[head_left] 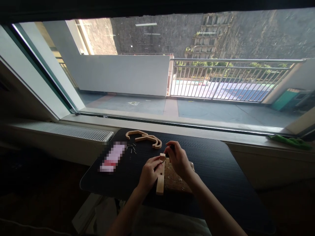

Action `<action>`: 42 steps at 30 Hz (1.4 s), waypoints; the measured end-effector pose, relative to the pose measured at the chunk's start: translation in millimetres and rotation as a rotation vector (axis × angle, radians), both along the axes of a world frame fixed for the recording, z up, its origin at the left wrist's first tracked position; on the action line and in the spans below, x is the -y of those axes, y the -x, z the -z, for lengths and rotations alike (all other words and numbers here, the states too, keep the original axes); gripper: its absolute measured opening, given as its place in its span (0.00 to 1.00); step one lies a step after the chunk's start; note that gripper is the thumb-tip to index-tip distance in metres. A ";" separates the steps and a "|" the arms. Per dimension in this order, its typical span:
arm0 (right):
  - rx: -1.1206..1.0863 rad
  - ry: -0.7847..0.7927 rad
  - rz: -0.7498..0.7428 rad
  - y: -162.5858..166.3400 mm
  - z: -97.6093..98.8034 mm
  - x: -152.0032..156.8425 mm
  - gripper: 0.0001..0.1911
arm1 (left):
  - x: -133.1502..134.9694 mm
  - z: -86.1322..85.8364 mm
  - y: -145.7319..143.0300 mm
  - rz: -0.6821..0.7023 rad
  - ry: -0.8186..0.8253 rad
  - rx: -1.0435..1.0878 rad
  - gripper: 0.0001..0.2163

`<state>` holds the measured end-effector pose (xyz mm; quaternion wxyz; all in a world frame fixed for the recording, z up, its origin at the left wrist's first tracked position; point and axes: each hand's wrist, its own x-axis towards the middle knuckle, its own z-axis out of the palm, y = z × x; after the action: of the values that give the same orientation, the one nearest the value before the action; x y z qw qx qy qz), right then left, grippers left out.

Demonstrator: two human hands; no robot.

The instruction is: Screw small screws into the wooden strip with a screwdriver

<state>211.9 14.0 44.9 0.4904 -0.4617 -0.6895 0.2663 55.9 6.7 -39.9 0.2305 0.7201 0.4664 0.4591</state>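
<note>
My left hand (149,172) is closed around the upper part of a pale wooden strip (160,186). A dark hole shows partway along the strip, and a small wooden block (162,156) sits at its far end. My right hand (179,160) is closed just to the right of that block, fingers pinched on a small dark tool (169,149); its kind is mostly hidden by the fingers. Beneath the right hand and beside the strip lies a brown patterned block (173,178) with a shiny, plastic-like surface.
Curved wooden hook pieces (157,143) lie at the back of the black table (211,183). Several small screws (131,149) are scattered left of them, beside a blurred pink item (114,157). A radiator (73,131) and window sill (197,130) border the table; a green cloth (289,141) rests right.
</note>
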 end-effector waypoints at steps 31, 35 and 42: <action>0.306 0.001 -0.104 10.8 -8.5 -8.9 0.07 | -0.7 -0.2 1.9 -0.004 -0.049 -0.082 0.09; 0.310 -0.028 -0.135 11.2 -7.7 -7.1 0.10 | -1.9 3.1 1.8 -0.021 -0.065 -0.089 0.10; 0.205 0.025 -0.214 2.7 -4.7 -8.1 0.15 | -1.7 2.0 2.3 -0.002 -0.041 -0.071 0.09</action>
<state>209.2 22.1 49.6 0.3803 -0.4162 -0.7780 0.2771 53.6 8.4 -41.9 0.1986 0.7402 0.4653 0.4428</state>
